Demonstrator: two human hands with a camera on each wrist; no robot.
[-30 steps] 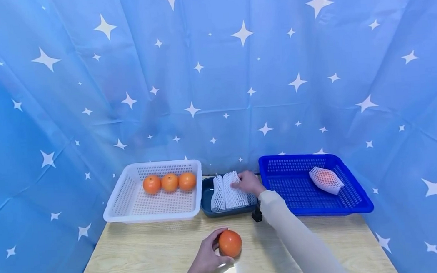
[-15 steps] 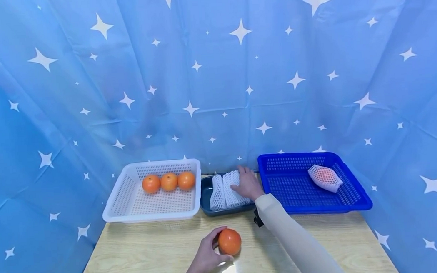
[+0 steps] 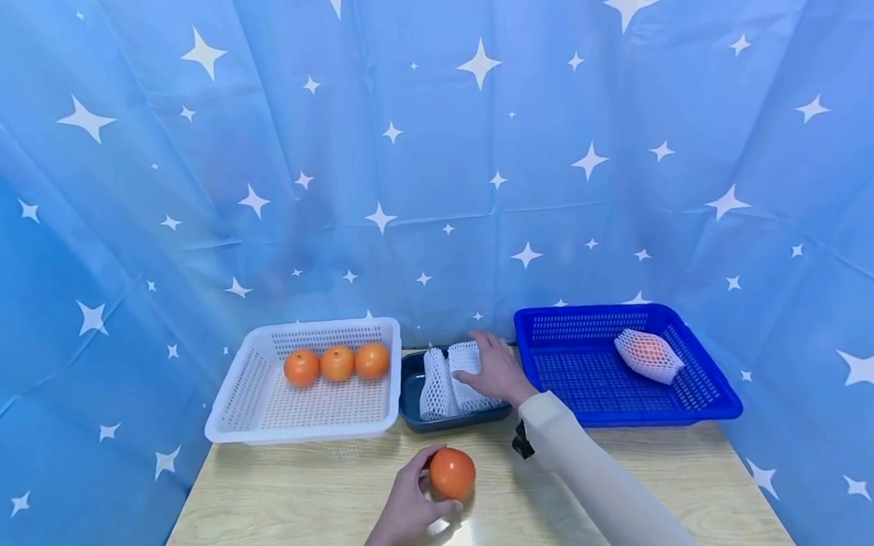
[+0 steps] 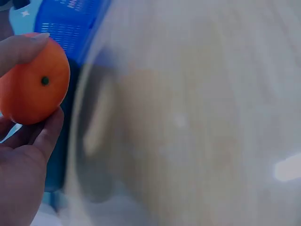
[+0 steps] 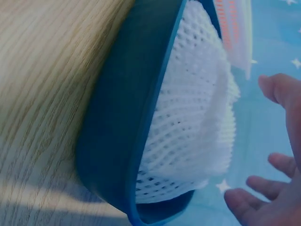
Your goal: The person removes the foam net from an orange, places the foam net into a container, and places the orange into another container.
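Observation:
My left hand [image 3: 409,502] holds an orange [image 3: 453,473] between thumb and fingers above the front of the table. In the left wrist view the orange [image 4: 35,80] shows a small green stem mark, with the thumb on one side and fingers on the other. My right hand [image 3: 497,371] is spread over white foam net sleeves [image 3: 473,379] lying in a dark teal tray [image 3: 416,419]. The right wrist view shows that hand [image 5: 275,188] with its fingers apart, away from the sleeves [image 5: 193,113], nothing between them.
A white basket [image 3: 304,436] with 3 oranges [image 3: 338,363] stands left of the tray. To its right is a blue basket [image 3: 641,417] holding one orange in a foam net [image 3: 648,356]. A star-patterned blue curtain [image 3: 429,140] hangs behind the table [image 3: 286,499].
The left hand has moved the orange slightly left and away from me. My right hand's fingers have spread above the sleeves, and the right-hand sleeve has shifted a little.

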